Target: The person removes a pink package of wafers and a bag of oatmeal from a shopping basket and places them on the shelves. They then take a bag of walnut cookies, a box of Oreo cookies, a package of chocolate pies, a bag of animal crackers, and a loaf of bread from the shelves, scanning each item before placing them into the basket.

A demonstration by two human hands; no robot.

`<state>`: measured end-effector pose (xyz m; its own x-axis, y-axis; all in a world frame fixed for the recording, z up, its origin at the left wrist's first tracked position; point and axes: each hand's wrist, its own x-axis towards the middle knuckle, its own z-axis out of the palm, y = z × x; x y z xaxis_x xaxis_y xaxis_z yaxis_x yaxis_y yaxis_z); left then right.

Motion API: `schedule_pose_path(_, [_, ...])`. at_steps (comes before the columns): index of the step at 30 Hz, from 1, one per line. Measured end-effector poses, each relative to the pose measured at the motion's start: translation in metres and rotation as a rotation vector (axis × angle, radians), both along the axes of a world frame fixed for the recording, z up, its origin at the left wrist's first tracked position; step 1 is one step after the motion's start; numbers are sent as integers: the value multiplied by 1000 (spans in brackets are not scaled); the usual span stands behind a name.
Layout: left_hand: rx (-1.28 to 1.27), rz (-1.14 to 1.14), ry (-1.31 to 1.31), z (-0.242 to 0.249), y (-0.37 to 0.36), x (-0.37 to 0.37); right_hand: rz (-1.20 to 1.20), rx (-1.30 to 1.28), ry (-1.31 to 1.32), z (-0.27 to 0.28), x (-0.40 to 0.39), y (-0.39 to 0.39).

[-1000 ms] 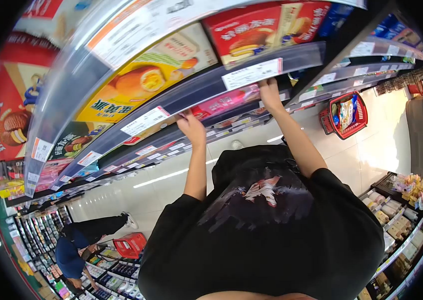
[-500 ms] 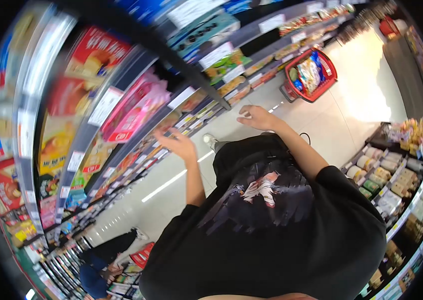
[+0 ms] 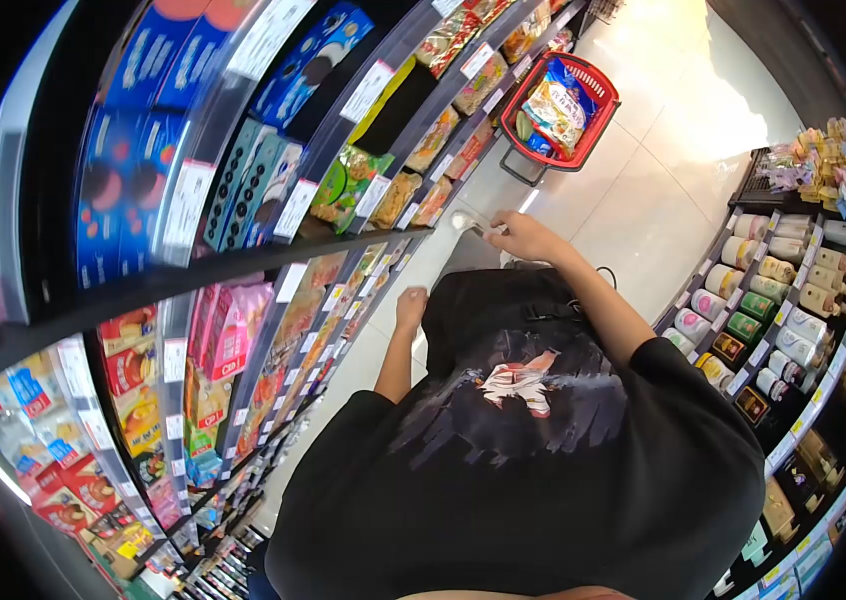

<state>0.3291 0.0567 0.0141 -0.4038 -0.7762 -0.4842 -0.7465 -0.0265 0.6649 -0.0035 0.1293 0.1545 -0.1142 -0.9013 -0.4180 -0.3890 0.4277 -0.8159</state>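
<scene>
My left hand point(image 3: 411, 308) hangs low beside the shelving on the left, touching nothing that I can see; how its fingers are held is too small to tell. In front of my waist, my right hand point(image 3: 523, 238) is held out with its fingers loosely bent and apart, and nothing shows in it. Beyond it on the floor stands a red shopping basket point(image 3: 598, 128) with its dark handle folded to one side. A blue and white package point(image 3: 558, 108) lies in the basket among other bagged goods.
Shelves of blue boxes point(image 3: 138, 165), pink packages point(image 3: 233, 325) and bagged snacks point(image 3: 348, 180) run along the left. On the right, a shelf holds rows of jars or rolled packs point(image 3: 708, 305), with small bags point(image 3: 823, 175) above. Pale floor tiles point(image 3: 643, 190) lie between them.
The view has turned, and the basket now appears further left and higher. My left hand has dropped away from the shelf front toward my waist. The person at the lower left is mostly out of view.
</scene>
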Motion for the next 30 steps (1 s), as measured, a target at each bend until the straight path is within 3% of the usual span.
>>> schedule_pose_path(2, [48, -66, -71, -54, 9, 34, 31, 27, -27, -6, -14, 0])
schedule_pose_path(6, [-10, -772, -587, -55, 26, 36, -54, -46, 29, -38, -44, 3])
schedule_pose_path(8, [63, -866, -640, -61, 25, 18, -109, 40, 6, -40, -61, 4])
schedule_pose_path(11, [250, -607, -567, -56, 8, -31, -99, 114, 49, -54, -90, 5])
schedule_pose_path(14, [514, 185, -213, -35, -29, -102, -83, 152, 78, -69, -122, -1])
schedule_pose_path(16, [506, 344, -56, -13, -64, -159, -85, 170, 88, -82, -148, -9])
schedule_pose_path(20, [449, 322, 38, 40, -114, -245, -183, 206, 66, -88, -193, -25])
schedule_pose_path(23, [478, 358, 107, 48, -132, -302, -245, 184, -39, -109, -226, -34])
schedule_pose_path(25, [471, 237, 70, 50, -129, -321, -340, -101, 74, -144, -232, -33])
schedule_pose_path(27, [475, 225, 30, 62, -116, -346, -277, -144, 105, -179, -242, -39])
schedule_pose_path(30, [527, 262, -39, 60, -85, -364, -100, 116, -176, -227, -274, -48])
